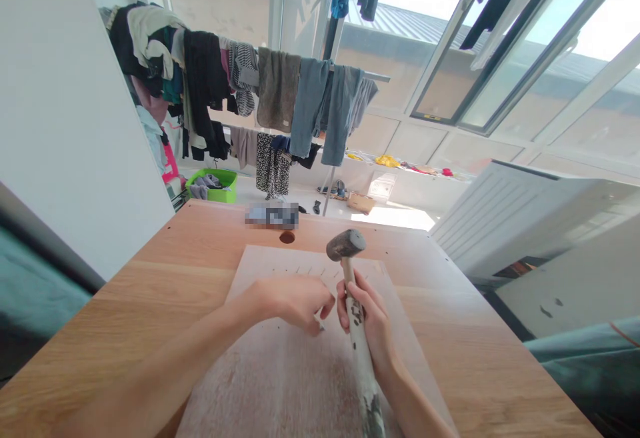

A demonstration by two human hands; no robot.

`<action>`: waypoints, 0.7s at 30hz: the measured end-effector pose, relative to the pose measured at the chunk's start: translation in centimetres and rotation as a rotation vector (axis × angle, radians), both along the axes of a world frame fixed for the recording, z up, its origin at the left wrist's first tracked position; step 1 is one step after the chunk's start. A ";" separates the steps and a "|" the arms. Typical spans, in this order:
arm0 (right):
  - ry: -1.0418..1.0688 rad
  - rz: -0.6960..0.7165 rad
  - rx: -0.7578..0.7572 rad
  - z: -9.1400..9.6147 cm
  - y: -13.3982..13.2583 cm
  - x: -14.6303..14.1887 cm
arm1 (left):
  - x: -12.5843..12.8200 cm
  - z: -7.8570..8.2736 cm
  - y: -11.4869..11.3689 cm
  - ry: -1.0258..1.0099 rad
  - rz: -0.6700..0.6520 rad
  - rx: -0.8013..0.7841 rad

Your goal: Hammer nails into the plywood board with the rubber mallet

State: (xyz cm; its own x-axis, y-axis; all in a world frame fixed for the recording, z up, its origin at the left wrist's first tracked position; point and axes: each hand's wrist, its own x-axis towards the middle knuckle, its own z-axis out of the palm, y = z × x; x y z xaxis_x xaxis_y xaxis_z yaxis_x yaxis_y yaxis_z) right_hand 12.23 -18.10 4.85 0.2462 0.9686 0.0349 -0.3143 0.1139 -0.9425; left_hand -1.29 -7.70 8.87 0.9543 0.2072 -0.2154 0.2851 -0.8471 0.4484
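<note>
My right hand (367,321) is closed around the pale wooden handle of a mallet (346,245), whose dark grey head is raised above a thin wooden board (280,385). The board lies on a light wooden table (150,271) and has a row of small nails near its far edge. My left hand (293,301) rests on the board just left of the mallet handle, fingers pinched on a small nail (321,327) standing on the board.
A round hole (287,237) is in the table beyond the board. A clothes rack (280,91) loaded with laundry stands behind, with a green basket (214,185) on the floor. A white radiator-like panel (500,218) leans at right.
</note>
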 end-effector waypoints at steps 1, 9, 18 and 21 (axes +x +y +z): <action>-0.003 0.006 0.005 0.0 0.0 -0.1 | 0.2 -0.3 -0.4 0.023 0.009 0.011; -0.053 0.017 0.007 0.3 -0.2 -0.4 | -0.9 1.4 0.9 -0.063 0.028 -0.013; -0.021 0.022 0.016 0.5 -0.1 -0.6 | -5.3 -0.1 6.4 -0.450 0.361 -0.131; -0.028 0.038 0.018 0.5 -0.2 -0.7 | -5.8 -3.4 6.6 -0.472 0.611 -0.141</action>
State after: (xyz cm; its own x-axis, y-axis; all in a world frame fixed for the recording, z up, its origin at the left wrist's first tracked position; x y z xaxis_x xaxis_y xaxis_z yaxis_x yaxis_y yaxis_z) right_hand 11.54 -18.29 5.32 0.2082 0.9763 0.0588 -0.2925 0.1195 -0.9488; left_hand -7.12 -1.08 5.43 0.6771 0.7258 0.1216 0.4346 -0.5277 0.7298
